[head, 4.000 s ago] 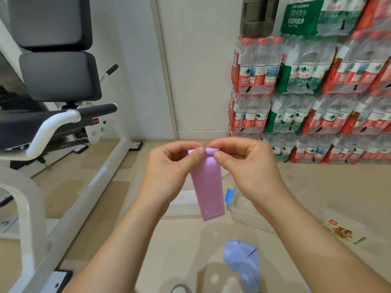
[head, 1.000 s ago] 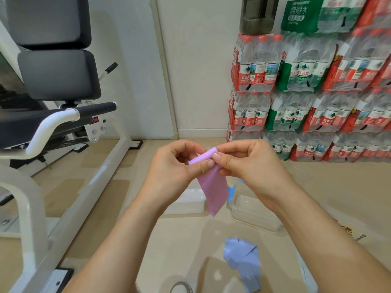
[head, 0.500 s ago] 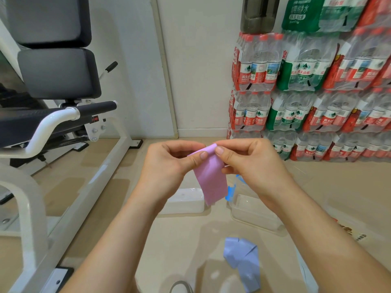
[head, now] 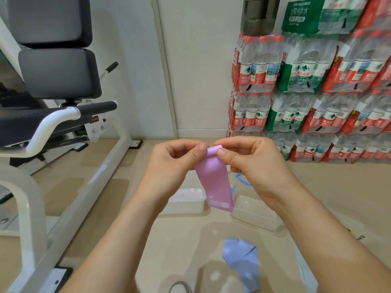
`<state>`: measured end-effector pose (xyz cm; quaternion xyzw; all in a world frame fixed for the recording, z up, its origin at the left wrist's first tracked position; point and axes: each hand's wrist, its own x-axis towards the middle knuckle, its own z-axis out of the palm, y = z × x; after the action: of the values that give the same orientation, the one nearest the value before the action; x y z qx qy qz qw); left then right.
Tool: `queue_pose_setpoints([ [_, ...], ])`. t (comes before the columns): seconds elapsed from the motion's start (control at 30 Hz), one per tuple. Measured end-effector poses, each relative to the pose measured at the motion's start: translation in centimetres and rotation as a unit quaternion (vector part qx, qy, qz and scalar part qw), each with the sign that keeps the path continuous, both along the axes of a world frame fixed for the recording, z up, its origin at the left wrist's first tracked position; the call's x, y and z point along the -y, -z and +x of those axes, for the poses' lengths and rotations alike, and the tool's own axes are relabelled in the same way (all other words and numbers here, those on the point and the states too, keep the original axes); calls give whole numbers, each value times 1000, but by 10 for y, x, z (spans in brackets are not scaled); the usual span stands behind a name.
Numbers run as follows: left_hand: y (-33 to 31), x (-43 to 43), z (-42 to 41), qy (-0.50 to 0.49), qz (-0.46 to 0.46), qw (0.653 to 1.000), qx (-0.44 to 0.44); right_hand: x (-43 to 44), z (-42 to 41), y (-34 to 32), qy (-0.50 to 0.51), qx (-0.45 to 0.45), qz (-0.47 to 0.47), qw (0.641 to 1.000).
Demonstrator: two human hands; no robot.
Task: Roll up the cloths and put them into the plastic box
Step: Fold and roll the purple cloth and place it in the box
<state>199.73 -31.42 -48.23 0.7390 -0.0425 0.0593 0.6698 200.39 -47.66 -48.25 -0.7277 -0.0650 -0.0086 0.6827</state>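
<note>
So, closest to me a crumpled blue cloth (head: 241, 263) lies on the beige tiled floor (head: 179, 240), just in front of the clear plastic box (head: 254, 223). Above the box, my view has the left hand (head: 171, 163) and right hand (head: 251, 163) each pinching the top of the pink cloth (head: 213, 182). Its top edge is curled over and the rest hangs loose over the box's left end. A white plastic tray (head: 186, 199) sits left of the box. Further left is a white-framed gym machine (head: 63, 115) with black pads. Behind the box are a plain white wall (head: 201, 70) and stacked water bottle packs (head: 317, 92).
</note>
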Motion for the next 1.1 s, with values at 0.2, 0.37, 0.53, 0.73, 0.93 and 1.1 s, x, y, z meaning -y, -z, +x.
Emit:
queue_pose_setpoints([
  [0.2,-1,-1,1,-36,-8,999,3,1,-1,-2,-21,-12,-4,1000],
  [0.37,-1,0,0,-42,1,999,-3,0,0,-1,-21,-22,-11,999],
  [0.53,-1,1,0,-23,-4,1000,-16,0,1,-1,-2,-9,20,1000],
  [0.73,-3,0,0,-35,-2,999,-11,-3,0,-2,8,7,37,999],
  [0.93,-2,-1,1,-49,-24,998,-17,-6,-1,0,42,-12,28,999],
  [1.1,0,-2,2,-44,-29,998,-25,-10,-3,0,84,4,49,995],
])
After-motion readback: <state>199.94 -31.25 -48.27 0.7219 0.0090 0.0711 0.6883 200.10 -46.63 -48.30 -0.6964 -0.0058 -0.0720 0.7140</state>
